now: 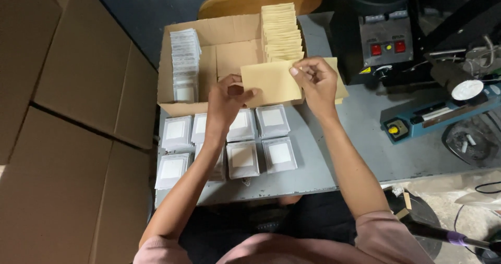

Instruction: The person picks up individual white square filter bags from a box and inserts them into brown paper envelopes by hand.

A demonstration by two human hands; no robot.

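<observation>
Both my hands hold a flat tan paper envelope (pixel 269 82) above the front edge of an open cardboard box (pixel 229 50). My left hand (pixel 228 98) grips its lower left corner. My right hand (pixel 315 81) pinches its upper right edge. Inside the box a row of tan envelopes (pixel 281 32) stands on the right and a row of white packets (pixel 185 55) on the left. Several square white packets in clear wrap (pixel 261 139) lie flat in rows on the grey table (pixel 334 154) under my forearms.
Large flat cardboard sheets (pixel 68 118) lie to the left. A black machine with red buttons (pixel 386 39) and a blue heat sealer (pixel 438 115) stand on the right. A wooden chair back (pixel 261 0) shows behind the box.
</observation>
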